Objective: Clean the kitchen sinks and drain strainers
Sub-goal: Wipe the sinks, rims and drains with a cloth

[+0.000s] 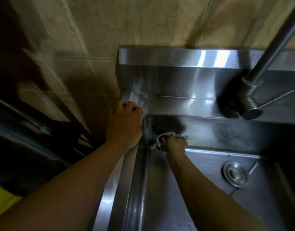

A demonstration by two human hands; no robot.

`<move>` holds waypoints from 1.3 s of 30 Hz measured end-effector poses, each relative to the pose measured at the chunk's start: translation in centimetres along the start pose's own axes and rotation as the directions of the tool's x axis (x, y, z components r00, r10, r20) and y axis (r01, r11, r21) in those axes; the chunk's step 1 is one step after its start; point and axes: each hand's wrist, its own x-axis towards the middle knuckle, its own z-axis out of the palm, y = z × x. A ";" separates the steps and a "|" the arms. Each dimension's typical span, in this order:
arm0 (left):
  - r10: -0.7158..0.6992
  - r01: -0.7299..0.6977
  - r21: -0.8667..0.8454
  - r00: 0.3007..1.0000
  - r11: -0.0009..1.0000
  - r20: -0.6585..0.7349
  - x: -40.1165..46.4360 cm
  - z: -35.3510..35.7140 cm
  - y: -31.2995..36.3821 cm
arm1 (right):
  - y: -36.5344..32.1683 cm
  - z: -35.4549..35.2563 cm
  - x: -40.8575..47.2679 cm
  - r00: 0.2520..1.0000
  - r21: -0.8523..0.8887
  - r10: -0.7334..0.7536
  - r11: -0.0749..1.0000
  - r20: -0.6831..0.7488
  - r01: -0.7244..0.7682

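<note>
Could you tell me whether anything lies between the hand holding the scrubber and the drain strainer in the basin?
Nothing visible does. The right hand grips the scrubber in the basin's far left corner; bare sink floor runs from there to the drain strainer.

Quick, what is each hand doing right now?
Left hand: fingers curled over the sink rim, gripping it.
Right hand: closed around a scrubbing pad, pressed into the basin's far left corner.
</note>
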 end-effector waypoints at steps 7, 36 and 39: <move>-0.005 0.005 -0.006 0.999 1.000 -0.032 0.0 0.5 -0.1 | -1.8 -4.3 1.3 0.984 0.147 0.035 0.989 -0.173 -0.010; 0.107 -0.101 -0.056 0.987 0.993 0.121 1.1 0.5 20.5 | -7.2 -23.9 4.7 0.951 0.405 -0.126 0.883 -0.281 0.237; 0.117 -0.111 -0.060 0.989 0.992 0.092 1.0 0.7 20.2 | -7.3 -27.5 6.6 0.900 0.401 -0.118 0.865 -0.420 0.301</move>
